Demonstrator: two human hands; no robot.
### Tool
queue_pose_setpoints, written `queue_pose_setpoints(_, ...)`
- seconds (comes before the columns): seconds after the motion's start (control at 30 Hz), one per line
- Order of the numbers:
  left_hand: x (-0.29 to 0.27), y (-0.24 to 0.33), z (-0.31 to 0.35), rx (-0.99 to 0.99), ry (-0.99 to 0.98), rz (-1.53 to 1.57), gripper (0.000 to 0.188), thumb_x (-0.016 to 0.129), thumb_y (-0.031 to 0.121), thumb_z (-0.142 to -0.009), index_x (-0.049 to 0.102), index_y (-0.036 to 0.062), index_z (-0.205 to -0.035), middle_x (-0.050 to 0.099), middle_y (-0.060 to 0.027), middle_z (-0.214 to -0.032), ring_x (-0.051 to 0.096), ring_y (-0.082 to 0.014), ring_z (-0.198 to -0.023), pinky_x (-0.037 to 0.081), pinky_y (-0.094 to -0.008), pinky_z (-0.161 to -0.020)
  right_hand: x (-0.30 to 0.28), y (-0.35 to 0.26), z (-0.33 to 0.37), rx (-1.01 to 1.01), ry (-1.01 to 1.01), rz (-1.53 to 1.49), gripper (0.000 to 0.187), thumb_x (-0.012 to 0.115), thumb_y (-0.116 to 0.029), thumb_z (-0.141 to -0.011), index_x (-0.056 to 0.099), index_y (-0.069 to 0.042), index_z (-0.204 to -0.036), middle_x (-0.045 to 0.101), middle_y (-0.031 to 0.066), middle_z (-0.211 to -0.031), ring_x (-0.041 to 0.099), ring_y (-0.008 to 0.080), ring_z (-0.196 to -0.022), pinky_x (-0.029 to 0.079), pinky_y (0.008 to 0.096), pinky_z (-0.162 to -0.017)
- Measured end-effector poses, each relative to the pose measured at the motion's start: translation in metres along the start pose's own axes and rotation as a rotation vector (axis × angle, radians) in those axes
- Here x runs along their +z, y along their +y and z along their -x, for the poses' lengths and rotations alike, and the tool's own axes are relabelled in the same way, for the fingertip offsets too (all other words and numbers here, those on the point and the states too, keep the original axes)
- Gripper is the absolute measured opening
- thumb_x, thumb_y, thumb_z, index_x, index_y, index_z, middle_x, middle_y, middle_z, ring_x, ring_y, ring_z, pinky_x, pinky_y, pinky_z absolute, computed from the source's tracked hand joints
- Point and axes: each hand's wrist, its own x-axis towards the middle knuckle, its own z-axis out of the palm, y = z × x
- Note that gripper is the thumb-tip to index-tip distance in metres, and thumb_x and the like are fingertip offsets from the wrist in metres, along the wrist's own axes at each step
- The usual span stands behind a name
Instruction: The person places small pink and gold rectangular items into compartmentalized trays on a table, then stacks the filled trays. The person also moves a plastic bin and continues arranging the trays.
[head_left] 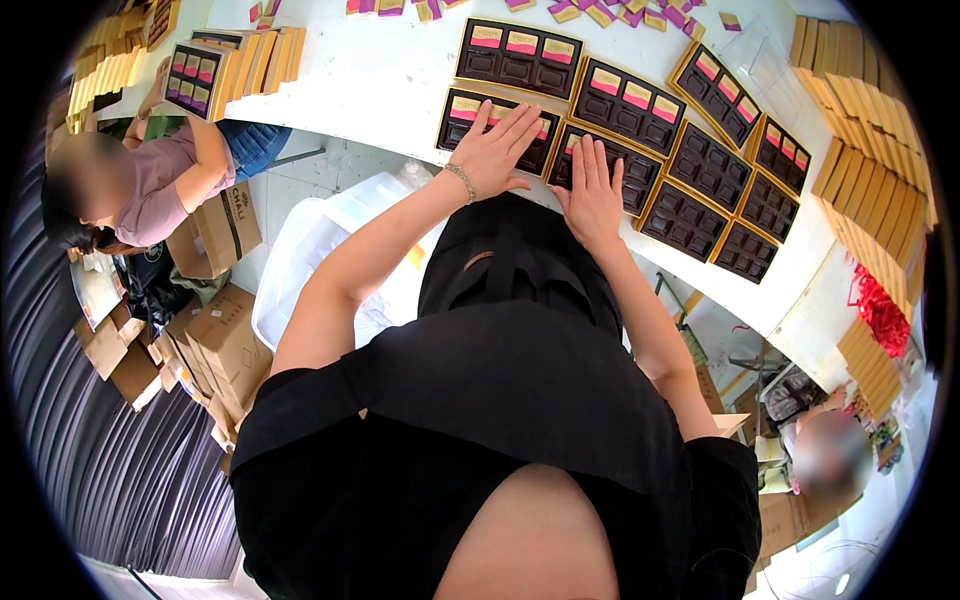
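Note:
My left hand (492, 158) lies flat with fingers spread over a gold-edged box (462, 124) with a dark compartment tray. Small gold-and-pink packets fill that box's far row, partly hidden under my fingers. My right hand (594, 200) rests, fingers stretched, on the neighbouring box (640, 170), where a packet shows beside the index finger. Beyond them, two boxes (520, 58) (628, 103) carry packets in the far row, with bare near compartments. To the right, several more boxes stand edge to edge, such as one with bare compartments (710, 165).
Loose gold-and-purple packets (630, 14) lie along the table's far side. Stacked gold boxes (868, 190) line the right, near red shredded filler (882, 312). A clear plastic bin (285, 270) stands below at left. One person (150, 190) works at left, another (828, 455) at lower right.

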Motion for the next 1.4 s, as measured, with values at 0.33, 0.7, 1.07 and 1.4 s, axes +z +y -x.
queue_pose_setpoints(0.33,0.007,-0.009,0.004,0.005,0.074,0.093,0.09,0.064,0.057,-0.074,0.033,0.0099,-0.144,0.027,-0.0073,-0.153,0.02,-0.02,-0.143,0.013,-0.0649,-0.108,-0.012,-0.002,-0.017,-0.032,0.062,-0.007,0.075,0.062,-0.039,-0.083,0.035,0.0,-0.141,0.03,0.0146,-0.15,0.025,0.0311,-0.14,0.01,0.0608,-0.11)
queue_pose_setpoints(0.7,0.015,-0.288,-0.046,-0.708,0.538,0.044,0.049,0.064,0.009,-0.083,0.051,0.0135,-0.13,0.047,-0.0066,-0.139,0.045,-0.026,-0.127,0.037,-0.0469,-0.104,-0.005,-0.042,-0.36,-0.409,0.421,-0.137,0.03,0.06,-0.008,-0.084,0.058,-0.004,-0.113,0.063,0.0129,-0.108,0.06,0.0304,-0.102,0.051,0.0391,-0.082)
queue_pose_setpoints(1.07,-0.006,-0.286,-0.033,-0.753,0.749,0.455,0.077,0.083,0.021,-0.069,0.043,0.0057,-0.133,0.044,-0.0137,-0.123,0.061,-0.0232,-0.091,0.054,-0.0351,-0.081,0.004,-0.031,-0.382,0.077,0.037,-1.082,0.036,0.059,-0.013,-0.091,0.053,-0.005,-0.126,0.066,0.0085,-0.097,0.065,0.0218,-0.083,0.055,0.0344,-0.074)
queue_pose_setpoints(1.4,0.035,-0.322,-0.09,-0.954,0.323,0.065,0.031,0.053,0.035,-0.084,0.062,0.023,-0.111,0.058,-0.0205,-0.108,0.059,-0.0392,-0.095,0.051,-0.045,-0.081,-0.082,0.021,-0.242,0.283,-0.127,-1.739,0.033,0.06,-0.008,-0.09,0.055,-0.004,-0.122,0.063,0.0067,-0.09,0.063,0.016,-0.077,0.056,0.03,-0.072)
